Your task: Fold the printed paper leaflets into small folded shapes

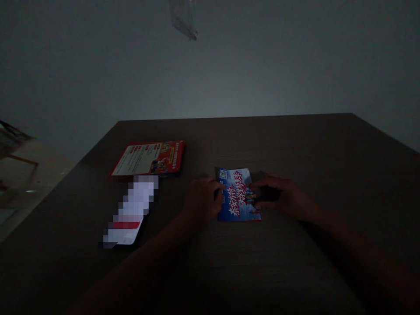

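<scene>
A small blue leaflet (234,210) with large red-and-white characters and a QR code in one corner lies on the dark table. My left hand (202,199) is closed at its left edge, with thumb and forefinger on the paper. From the other side, my right hand (285,197) grips the right edge, its fingers curved and the thumb nearer to me. A bit of red shows under the leaflet's near right corner. Dim light hides the undersides of both hands.
Left of my hands, a phone (131,214) with a lit, pixelated screen lies on the table (278,140). Just beyond it sits a stack of red printed leaflets (144,159). A pale wall (246,57) stands behind the table, with a clear plastic piece (183,19) on it.
</scene>
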Available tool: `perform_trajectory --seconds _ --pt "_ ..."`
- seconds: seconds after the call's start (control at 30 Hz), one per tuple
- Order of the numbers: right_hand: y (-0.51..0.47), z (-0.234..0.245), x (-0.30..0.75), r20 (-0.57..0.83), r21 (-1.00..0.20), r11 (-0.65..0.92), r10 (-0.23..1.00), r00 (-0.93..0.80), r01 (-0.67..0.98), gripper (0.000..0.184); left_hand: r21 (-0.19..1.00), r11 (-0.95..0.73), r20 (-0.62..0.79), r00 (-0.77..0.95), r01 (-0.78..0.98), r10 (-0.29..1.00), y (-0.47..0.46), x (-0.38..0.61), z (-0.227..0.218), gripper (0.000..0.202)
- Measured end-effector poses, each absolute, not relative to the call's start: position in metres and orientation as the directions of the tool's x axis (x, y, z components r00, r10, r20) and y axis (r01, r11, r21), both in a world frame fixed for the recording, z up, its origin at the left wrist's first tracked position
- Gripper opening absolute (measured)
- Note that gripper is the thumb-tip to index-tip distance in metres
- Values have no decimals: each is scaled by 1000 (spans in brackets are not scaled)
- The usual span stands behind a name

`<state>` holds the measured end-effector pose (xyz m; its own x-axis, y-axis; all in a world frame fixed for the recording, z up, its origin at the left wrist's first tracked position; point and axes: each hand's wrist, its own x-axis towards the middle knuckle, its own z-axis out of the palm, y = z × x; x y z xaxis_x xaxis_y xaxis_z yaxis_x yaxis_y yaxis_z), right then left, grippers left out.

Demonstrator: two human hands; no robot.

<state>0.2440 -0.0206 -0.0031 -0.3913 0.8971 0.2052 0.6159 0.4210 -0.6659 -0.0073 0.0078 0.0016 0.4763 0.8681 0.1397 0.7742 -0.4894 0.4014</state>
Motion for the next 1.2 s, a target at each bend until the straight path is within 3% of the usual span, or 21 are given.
perform_trajectory --seconds 1.2 --pt "-29 3 244 192 -555 500 854 -483 664 55 409 -488 130 480 771 868 8 -6 6 20"
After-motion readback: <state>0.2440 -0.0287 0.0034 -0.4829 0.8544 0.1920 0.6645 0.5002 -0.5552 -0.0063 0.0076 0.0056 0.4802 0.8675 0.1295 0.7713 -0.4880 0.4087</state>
